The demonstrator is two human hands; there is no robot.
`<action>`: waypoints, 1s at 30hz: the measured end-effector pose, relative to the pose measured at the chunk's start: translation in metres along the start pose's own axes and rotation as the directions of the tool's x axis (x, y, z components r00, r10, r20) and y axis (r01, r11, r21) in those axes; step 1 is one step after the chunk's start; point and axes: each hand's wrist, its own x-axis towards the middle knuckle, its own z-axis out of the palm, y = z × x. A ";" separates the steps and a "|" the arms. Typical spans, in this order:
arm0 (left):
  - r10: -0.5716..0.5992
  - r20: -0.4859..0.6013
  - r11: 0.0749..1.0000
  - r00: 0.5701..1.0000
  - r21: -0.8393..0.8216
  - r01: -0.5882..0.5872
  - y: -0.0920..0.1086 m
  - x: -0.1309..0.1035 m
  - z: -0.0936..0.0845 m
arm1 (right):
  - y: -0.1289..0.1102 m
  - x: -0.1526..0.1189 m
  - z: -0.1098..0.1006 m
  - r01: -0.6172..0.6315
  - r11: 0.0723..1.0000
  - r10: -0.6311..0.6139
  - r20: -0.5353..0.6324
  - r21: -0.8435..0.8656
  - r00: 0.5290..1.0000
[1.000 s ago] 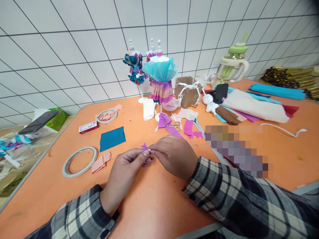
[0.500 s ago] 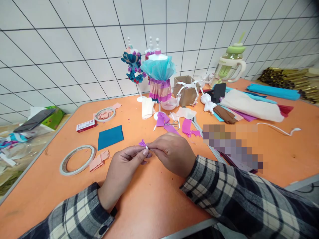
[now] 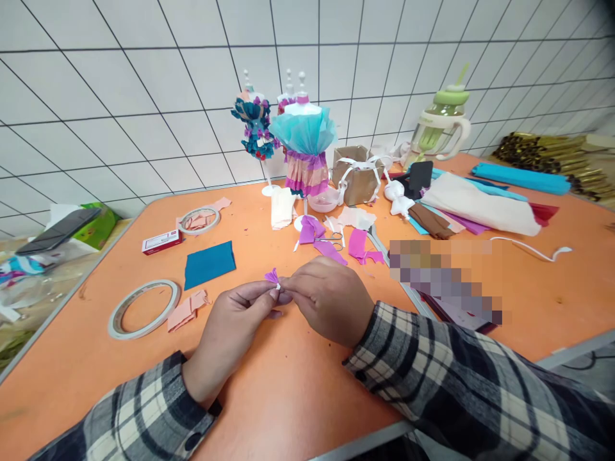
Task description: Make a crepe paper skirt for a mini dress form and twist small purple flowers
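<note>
Between the thumb and fingers of my left hand [image 3: 235, 326] is a small purple paper piece [image 3: 271, 276], fanned out at the top with a white bit at its base. My right hand [image 3: 331, 298] is closed, its pinched fingertips touching the base of that piece from the right; whatever they grip is too small to make out. Behind the hands lie purple paper scraps [image 3: 311, 230] and small scissors [image 3: 336, 241]. A blue paper rectangle [image 3: 209, 264] and folded pink paper [image 3: 185, 312] lie to the left.
Tape rolls [image 3: 115, 320] and a red-white box [image 3: 162, 242] are at the left. Small dress forms [image 3: 303, 144] stand at the back, near a brown box [image 3: 358, 179]. A bottle [image 3: 439, 125] and paper rolls [image 3: 485, 202] are at the right.
The view has shifted slightly, so things on the table appear a little further left. Both hands keep nearly the same pose around the purple piece.
</note>
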 end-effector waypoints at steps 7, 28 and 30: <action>-0.048 0.041 0.998 0.998 -0.041 0.050 -0.003 0.000 -0.003 | 0.003 0.002 0.001 0.021 1.000 -0.020 -0.031 0.011 0.999; -0.041 -0.009 0.998 0.999 0.043 0.041 0.005 -0.002 -0.001 | -0.001 0.003 0.001 -0.311 0.882 0.329 0.012 0.354 0.944; -0.047 -0.020 0.998 0.999 0.033 0.048 0.006 -0.001 0.000 | -0.003 0.003 -0.001 -0.335 0.863 0.370 -0.022 0.377 0.929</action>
